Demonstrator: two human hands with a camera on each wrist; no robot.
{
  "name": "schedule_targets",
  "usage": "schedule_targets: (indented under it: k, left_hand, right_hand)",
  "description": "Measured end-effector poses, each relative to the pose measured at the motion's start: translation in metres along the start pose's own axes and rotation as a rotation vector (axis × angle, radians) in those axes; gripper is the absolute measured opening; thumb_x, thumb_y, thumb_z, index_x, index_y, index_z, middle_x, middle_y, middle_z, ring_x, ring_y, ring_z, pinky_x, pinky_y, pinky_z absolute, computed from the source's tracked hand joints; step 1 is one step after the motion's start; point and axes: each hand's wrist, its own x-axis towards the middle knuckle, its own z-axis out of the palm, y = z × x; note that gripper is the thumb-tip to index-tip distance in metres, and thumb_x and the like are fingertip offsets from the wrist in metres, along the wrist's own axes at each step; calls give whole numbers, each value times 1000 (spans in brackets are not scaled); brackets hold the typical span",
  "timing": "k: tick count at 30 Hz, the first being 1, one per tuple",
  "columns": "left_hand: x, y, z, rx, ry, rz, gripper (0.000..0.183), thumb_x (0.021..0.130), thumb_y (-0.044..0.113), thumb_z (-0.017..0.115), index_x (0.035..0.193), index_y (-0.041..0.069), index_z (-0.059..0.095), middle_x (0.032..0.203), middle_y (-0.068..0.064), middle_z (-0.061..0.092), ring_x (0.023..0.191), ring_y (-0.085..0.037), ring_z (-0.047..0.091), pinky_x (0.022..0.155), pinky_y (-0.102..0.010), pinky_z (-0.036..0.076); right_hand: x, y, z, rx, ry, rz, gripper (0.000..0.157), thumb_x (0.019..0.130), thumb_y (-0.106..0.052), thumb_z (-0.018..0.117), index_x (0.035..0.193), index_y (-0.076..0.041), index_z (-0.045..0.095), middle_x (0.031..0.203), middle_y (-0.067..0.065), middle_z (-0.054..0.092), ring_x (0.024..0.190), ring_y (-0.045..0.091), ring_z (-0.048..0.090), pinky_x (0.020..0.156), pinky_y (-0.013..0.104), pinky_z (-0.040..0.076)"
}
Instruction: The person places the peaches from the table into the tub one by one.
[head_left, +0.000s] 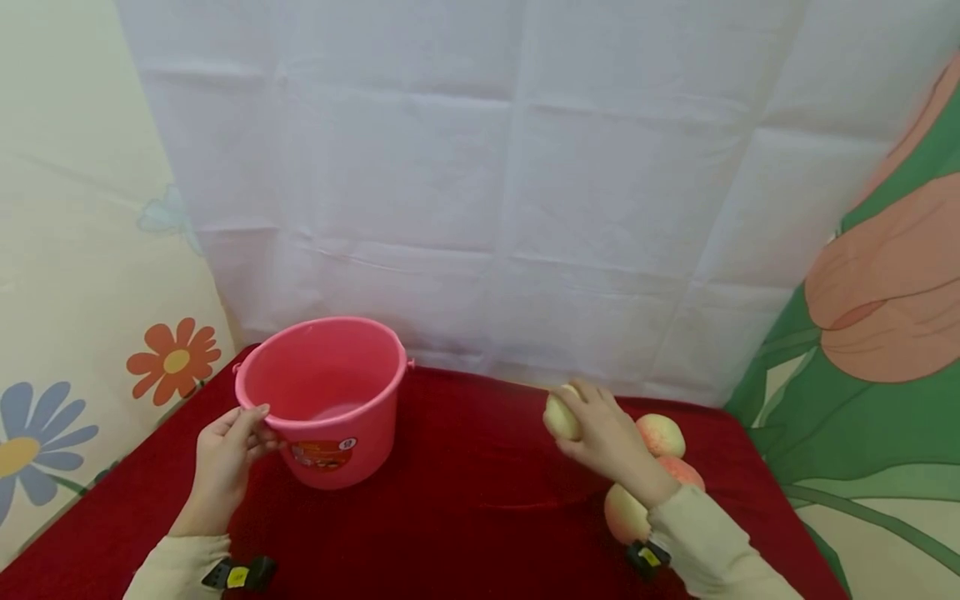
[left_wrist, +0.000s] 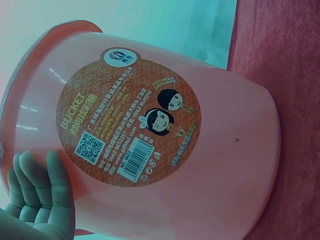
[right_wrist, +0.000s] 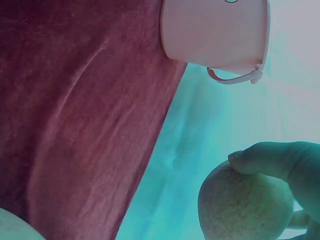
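The left hand (head_left: pixel 225 460) pinches the near rim of a pink bucket (head_left: pixel 371 442), which stands on the red-covered counter (head_left: pixel 472 492), reaching right of those fingers; the right hand (head_left: pixel 609 433) has its fingers curled round a pale peach (head_left: pixel 559 418); three more peaches (head_left: pixel 662 435) lie rightward of those fingers, nearer the person.

In the head view, lower left, the left hand (head_left: pixel 227 457) pinches; right of centre, the right hand (head_left: pixel 606 432) grips, its forearm (head_left: pixel 705 533) slanting in from lower right.
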Motion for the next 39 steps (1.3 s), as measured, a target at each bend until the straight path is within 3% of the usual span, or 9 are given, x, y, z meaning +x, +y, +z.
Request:
schedule_targets:
  k: [13,25,39]
  left_hand:
    - [-5,8,6,-16,15,-37,22,89,23,58,69,16,64,59,2,60,54,-9,60,57,-23,53]
    - [-6,8,6,-34,10,-14,24,90,21,57,67,15,63,57,2,59,52,-8,59,55,-23,53]
    - [-6,7,7,-39,7,9,27,91,15,54,65,14,62,55,2,58,50,-8,59,54,-23,53]
  right_hand:
    - [18,-3,-13,29,49,-34,57,64,-17,78,115,-8,55,111,15,52,88,34,52,56,40,48]
    - [30,-6,-14,52,139,-93,54,64,-26,75,112,-6,57,102,13,54,84,32,54,60,41,48]
    - [43,-18,-18,80,94,-62,55,68,-28,73,116,-8,56,105,10,54,85,28,54,59,38,49]
